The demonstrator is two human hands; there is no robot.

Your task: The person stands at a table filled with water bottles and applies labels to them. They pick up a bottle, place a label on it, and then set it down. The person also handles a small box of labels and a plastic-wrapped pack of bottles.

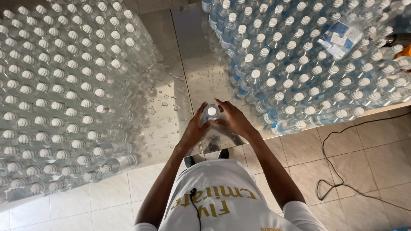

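Note:
A clear plastic water bottle (211,113) with a white cap stands upright on the wet steel table (188,64). My left hand (195,128) wraps its left side and my right hand (233,119) wraps its right side, so both hands grip the same bottle. The bottle's body is mostly hidden behind my fingers.
Several unlabelled capped bottles (64,85) stand packed on the left of the table. Several blue-labelled bottles (308,55) fill the right side, with a wrapped pack (340,38) lying on top. Water drops dot the steel between them. A black cable (342,171) lies on the tiled floor at right.

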